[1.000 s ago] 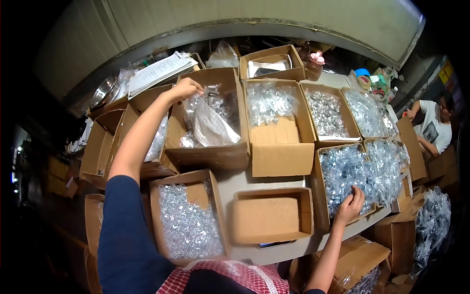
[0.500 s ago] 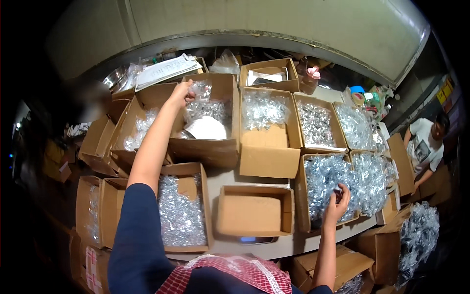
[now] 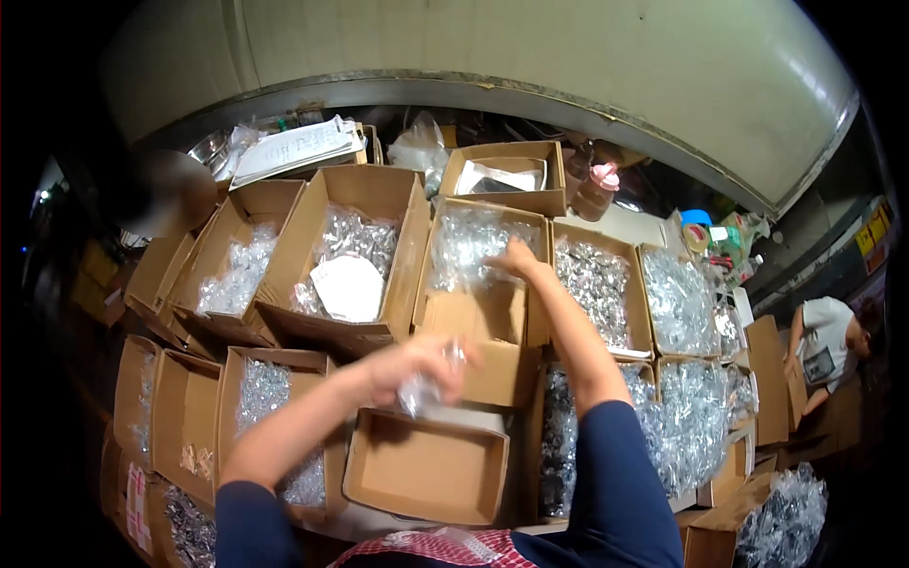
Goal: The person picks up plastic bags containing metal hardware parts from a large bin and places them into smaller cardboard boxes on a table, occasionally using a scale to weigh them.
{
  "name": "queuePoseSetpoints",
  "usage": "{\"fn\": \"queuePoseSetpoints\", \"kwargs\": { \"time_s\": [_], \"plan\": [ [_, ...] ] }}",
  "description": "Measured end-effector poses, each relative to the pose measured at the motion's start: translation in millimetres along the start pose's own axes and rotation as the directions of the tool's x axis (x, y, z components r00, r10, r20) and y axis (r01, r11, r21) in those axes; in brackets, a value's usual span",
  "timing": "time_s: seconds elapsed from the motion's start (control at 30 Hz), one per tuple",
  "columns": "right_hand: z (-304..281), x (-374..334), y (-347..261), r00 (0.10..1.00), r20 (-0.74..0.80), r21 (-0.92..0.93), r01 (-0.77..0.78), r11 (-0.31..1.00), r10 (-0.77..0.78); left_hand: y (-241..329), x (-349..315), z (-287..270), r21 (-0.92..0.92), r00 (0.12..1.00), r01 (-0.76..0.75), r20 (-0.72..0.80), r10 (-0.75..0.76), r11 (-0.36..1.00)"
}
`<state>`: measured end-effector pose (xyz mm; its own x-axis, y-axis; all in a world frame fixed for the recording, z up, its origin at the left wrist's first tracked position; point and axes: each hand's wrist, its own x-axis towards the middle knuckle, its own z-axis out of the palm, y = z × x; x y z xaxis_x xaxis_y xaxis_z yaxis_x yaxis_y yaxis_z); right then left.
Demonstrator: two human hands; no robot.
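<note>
My left hand (image 3: 417, 367), blurred by motion, is closed around a small clear plastic packet (image 3: 414, 394). It is over the near end of the middle back box, just above an empty-looking cardboard box (image 3: 426, 464). My right hand (image 3: 516, 257) reaches into the middle back carton, its fingers bent against a heap of clear plastic packets (image 3: 464, 244). Whatever its fingertips grip is hidden among the packets. Left of that carton, a deep cardboard box (image 3: 407, 227) contains small silvery packets (image 3: 360, 237) and a white round piece (image 3: 348, 288).
Cartons of clear and silvery packets crowd the table: one with silvery packets (image 3: 592, 289) on the right, one with shiny packets (image 3: 263, 388) on the left. Behind stand papers (image 3: 298, 151) and a pink-lidded bottle (image 3: 597, 194). A person (image 3: 822, 346) is at the far right.
My left hand has come from the deep back-left box toward the middle, carrying a packet. My right hand has moved from the right-hand box up to the middle back carton. The view has shifted.
</note>
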<state>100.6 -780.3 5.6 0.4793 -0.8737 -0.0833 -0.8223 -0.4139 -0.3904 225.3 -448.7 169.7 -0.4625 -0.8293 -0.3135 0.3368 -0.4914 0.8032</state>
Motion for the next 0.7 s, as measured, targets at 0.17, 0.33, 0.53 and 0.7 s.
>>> {"fn": "queuePoseSetpoints", "kwargs": {
  "time_s": [0.17, 0.33, 0.53, 0.7],
  "plan": [
    [6.0, 2.8, -21.6, 0.994, -0.096, -0.074, 0.036, 0.997, -0.043, -53.1, 1.5, -21.3, 0.039, 0.909, -0.046, -0.412, 0.058, 0.998],
    [-65.6, -102.3, -38.8, 0.963, 0.236, 0.724, -0.086, 0.684, -0.129, -57.4, 18.9, -37.1, 0.087, 0.826, -0.160, -0.533, 0.182, 0.983],
    [-133.6, -211.7, -39.7, 0.659, 0.599, 0.656, -0.078, 0.751, -0.455, -66.5, 59.1, -0.4, 0.041, 0.825, -0.324, -0.477, 0.304, 0.945],
    [-117.5, -132.8, 151.2, 0.970, -0.021, -0.123, -0.243, 0.962, 0.242, -92.5, 27.2, 6.4, 0.280, 0.948, -0.074, -0.277, 0.154, 0.957]
  ]
}}
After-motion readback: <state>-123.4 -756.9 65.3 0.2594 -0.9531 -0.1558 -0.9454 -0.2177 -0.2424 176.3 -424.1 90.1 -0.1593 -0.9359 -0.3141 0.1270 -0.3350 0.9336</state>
